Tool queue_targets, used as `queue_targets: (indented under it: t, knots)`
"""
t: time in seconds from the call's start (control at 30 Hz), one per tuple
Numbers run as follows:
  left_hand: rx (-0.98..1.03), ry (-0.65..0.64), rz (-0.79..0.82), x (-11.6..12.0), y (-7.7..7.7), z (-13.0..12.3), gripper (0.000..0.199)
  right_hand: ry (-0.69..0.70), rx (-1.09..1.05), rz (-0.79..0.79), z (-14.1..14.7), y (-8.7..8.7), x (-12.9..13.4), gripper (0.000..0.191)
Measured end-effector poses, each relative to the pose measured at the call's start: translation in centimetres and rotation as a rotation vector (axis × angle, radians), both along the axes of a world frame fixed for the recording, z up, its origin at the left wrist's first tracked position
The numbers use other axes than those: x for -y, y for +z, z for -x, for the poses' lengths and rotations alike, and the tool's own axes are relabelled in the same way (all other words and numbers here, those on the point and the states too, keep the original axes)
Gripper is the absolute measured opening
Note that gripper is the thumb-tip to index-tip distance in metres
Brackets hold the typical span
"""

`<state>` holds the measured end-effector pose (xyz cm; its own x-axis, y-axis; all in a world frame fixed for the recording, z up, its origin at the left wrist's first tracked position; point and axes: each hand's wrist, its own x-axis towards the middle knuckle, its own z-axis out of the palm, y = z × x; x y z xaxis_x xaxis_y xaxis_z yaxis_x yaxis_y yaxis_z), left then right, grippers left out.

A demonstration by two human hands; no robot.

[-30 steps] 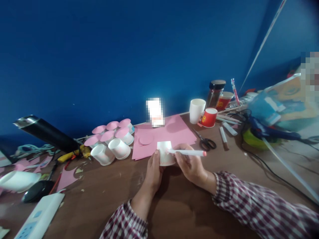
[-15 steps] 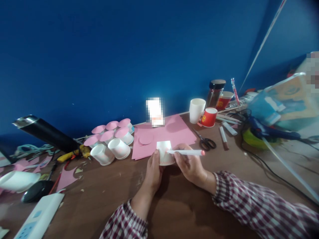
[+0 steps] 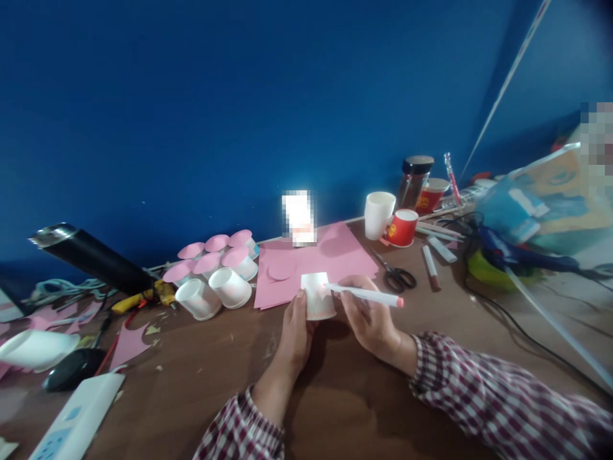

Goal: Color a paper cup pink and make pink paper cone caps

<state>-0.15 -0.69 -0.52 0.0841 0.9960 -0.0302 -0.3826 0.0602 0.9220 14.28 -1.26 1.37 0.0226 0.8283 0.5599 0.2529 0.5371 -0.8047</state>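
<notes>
White cup (image 3: 316, 305) is up between the hands, just in front of the pink sheets (image 3: 340, 246); left hand (image 3: 293, 329) has thumb on its near left side, other fingers mostly hidden, so full grip can't be read; right hand (image 3: 368, 319) pinches a marker (image 3: 378, 296), tip at the cup wall — contact too blurry to call; faint pink marks on the wall, so colouring looks begun, how complete can't tell; six cups at left carry pink discs (image 3: 207, 262); two front cups (image 3: 230, 287) have none, so those look part-done; a loose disc (image 3: 281, 268) lies on the sheets; edges: sheets crowd the far side, scissors (image 3: 400, 278) sit just beyond the right hand; best room is the brown tabletop (image 3: 230, 383) toward the body — front cups limit leftward swing.
</notes>
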Motion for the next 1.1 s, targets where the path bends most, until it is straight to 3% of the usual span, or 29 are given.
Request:
queue_targets:
  t: [0.5,1.1]
  knots:
    - [-0.159,0.091,-0.027,-0.18,-0.9,0.28,0.046,0.019,0.139,-0.058,0.05,0.4,0.12,0.008]
    - [-0.241,0.104,-0.071,-0.01,-0.52,0.22,0.047,-0.002,0.217,-0.103,-0.24,0.49,-0.08,0.01]
